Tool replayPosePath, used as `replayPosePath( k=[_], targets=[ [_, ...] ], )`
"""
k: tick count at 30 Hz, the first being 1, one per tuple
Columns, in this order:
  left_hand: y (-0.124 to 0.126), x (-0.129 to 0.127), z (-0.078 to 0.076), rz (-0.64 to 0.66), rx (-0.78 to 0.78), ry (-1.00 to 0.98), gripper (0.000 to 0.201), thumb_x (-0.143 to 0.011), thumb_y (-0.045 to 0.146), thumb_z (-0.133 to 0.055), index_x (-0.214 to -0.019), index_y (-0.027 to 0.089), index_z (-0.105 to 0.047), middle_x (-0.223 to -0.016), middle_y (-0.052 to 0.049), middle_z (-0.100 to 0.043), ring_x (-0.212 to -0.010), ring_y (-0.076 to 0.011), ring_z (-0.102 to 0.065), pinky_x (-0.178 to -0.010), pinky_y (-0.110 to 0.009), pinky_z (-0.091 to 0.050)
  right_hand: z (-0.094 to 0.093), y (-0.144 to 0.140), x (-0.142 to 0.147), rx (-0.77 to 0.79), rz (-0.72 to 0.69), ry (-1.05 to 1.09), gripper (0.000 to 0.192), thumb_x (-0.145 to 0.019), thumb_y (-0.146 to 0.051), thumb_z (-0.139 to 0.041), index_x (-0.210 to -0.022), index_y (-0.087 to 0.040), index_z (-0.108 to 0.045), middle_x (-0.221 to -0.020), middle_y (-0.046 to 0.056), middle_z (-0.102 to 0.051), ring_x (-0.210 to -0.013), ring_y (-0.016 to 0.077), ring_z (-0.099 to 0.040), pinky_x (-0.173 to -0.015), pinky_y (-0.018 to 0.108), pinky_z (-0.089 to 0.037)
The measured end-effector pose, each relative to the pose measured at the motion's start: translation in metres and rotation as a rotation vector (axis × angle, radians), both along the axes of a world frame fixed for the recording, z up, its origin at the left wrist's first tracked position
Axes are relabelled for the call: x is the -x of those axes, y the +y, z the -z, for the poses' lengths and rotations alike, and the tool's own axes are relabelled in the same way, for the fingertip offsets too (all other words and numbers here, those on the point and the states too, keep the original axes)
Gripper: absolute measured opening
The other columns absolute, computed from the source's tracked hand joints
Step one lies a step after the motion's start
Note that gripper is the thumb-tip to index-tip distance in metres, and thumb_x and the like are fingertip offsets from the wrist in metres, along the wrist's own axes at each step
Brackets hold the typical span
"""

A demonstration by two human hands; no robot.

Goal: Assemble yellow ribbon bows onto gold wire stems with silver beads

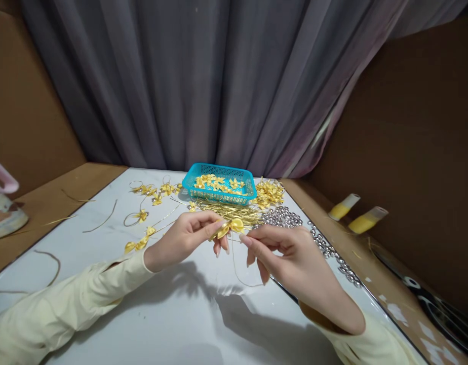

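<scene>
While your left hand and right hand pinch one gold ribbon bow between them above the near table, finished bows fill the far teal basket; loose gold strips remain beside it.

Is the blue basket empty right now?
No, the blue basket holds a scatter of gold bows on its floor, at the far end of the table.

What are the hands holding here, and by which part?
The left hand pinches a small gold ribbon bow at its left loop. The right hand fingertips meet it at the right side, where a thin gold cord hangs down.
</scene>
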State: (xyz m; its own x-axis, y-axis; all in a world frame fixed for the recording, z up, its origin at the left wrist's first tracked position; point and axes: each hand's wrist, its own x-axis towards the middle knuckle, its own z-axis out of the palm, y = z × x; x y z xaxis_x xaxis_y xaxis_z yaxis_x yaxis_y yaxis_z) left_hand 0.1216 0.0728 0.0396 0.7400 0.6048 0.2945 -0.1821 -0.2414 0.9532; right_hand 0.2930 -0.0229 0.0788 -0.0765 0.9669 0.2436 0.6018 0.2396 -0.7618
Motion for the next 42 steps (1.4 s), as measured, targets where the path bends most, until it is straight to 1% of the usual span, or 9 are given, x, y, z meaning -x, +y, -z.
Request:
replayPosePath(
  k=[5,10,14,20,26,29,32,37,42],
  targets=[
    [-0.002,-0.002,-0.001,-0.042,0.000,-0.003,0.021,-0.089,0.023,-0.049,-0.073,0.014,-0.060,-0.069,-0.001,-0.063,-0.060,-0.0098,-0.057,-0.061,-0.022,-0.046,0.001,0.000,0.003,0.063,-0.025,0.027,0.032,-0.084,-0.020,-0.052,-0.054,-0.013,-0.060,-0.038,-0.004,-0.050,-0.032,0.0049,-0.045,-0.040,0.017,-0.035],
    [-0.003,-0.005,-0.001,-0.230,-0.023,-0.003,0.022,-0.090,0.026,-0.048,-0.077,0.015,-0.062,-0.072,-0.002,-0.065,-0.072,-0.0125,-0.059,-0.071,-0.023,-0.045,0.011,0.006,0.007,0.442,-0.127,0.307,0.022,-0.081,-0.026,-0.057,-0.063,-0.013,-0.058,-0.048,-0.002,-0.058,-0.029,0.0041,-0.043,-0.033,0.015,-0.032],
    [0.002,-0.004,0.001,-0.420,0.008,-0.042,0.020,-0.088,0.030,-0.052,-0.080,0.015,-0.064,-0.079,-0.003,-0.067,-0.078,-0.0133,-0.059,-0.073,-0.023,-0.043,0.025,0.011,0.013,0.669,-0.346,0.590,0.022,-0.076,-0.029,-0.064,-0.065,-0.012,-0.058,-0.051,-0.001,-0.061,-0.030,0.0037,-0.045,-0.034,0.015,-0.034],
    [0.007,-0.003,0.000,-0.376,0.295,-0.212,0.017,-0.085,0.031,-0.057,-0.083,0.015,-0.064,-0.081,-0.004,-0.068,-0.084,-0.0154,-0.060,-0.079,-0.026,-0.044,0.061,0.022,0.023,0.886,-0.544,0.874,0.014,-0.073,-0.020,-0.064,-0.066,-0.008,-0.063,-0.052,0.001,-0.064,-0.031,0.0050,-0.050,-0.034,0.015,-0.037],
    [0.008,-0.006,-0.004,-0.423,0.196,-0.201,0.021,-0.083,0.031,-0.058,-0.071,0.014,-0.061,-0.071,-0.001,-0.060,-0.075,-0.0138,-0.056,-0.076,-0.026,-0.042,0.065,0.019,0.026,0.947,-0.699,0.939,0.013,-0.074,-0.020,-0.063,-0.068,-0.007,-0.062,-0.051,0.000,-0.063,-0.032,0.0070,-0.052,-0.035,0.016,-0.041],
    [0.013,-0.006,-0.002,-0.421,0.169,-0.188,0.024,-0.083,0.032,-0.057,-0.068,0.014,-0.059,-0.070,-0.001,-0.058,-0.076,-0.0145,-0.055,-0.077,-0.026,-0.041,0.054,0.014,0.023,0.922,-0.743,0.933,0.015,-0.076,-0.021,-0.062,-0.072,-0.007,-0.061,-0.053,0.001,-0.063,-0.034,0.0071,-0.054,-0.039,0.017,-0.043],
    [0.013,-0.006,-0.001,-0.362,0.135,-0.170,0.023,-0.083,0.031,-0.056,-0.069,0.014,-0.059,-0.069,0.000,-0.056,-0.071,-0.0137,-0.054,-0.072,-0.025,-0.041,0.037,0.011,0.017,0.835,-0.675,0.873,0.019,-0.078,-0.027,-0.062,-0.076,-0.009,-0.059,-0.060,0.004,-0.066,-0.039,0.0090,-0.058,-0.041,0.019,-0.046],
    [0.004,-0.003,-0.005,-0.262,0.041,-0.084,0.025,-0.087,0.032,-0.052,-0.070,0.015,-0.059,-0.067,-0.001,-0.056,-0.066,-0.0129,-0.052,-0.067,-0.025,-0.041,0.003,0.004,0.000,0.401,-0.296,0.532,0.020,-0.083,-0.030,-0.058,-0.078,-0.011,-0.063,-0.072,0.008,-0.069,-0.048,0.0091,-0.060,-0.045,0.019,-0.044],
    [-0.004,0.000,-0.008,-0.158,-0.035,-0.039,0.026,-0.088,0.029,-0.049,-0.067,0.016,-0.055,-0.062,0.001,-0.054,-0.060,-0.0115,-0.050,-0.060,-0.024,-0.039,-0.012,-0.004,-0.007,0.044,-0.065,0.080,0.027,-0.086,-0.030,-0.054,-0.068,-0.014,-0.066,-0.043,-0.002,-0.052,-0.039,0.0073,-0.048,-0.041,0.018,-0.035]
  ],
)
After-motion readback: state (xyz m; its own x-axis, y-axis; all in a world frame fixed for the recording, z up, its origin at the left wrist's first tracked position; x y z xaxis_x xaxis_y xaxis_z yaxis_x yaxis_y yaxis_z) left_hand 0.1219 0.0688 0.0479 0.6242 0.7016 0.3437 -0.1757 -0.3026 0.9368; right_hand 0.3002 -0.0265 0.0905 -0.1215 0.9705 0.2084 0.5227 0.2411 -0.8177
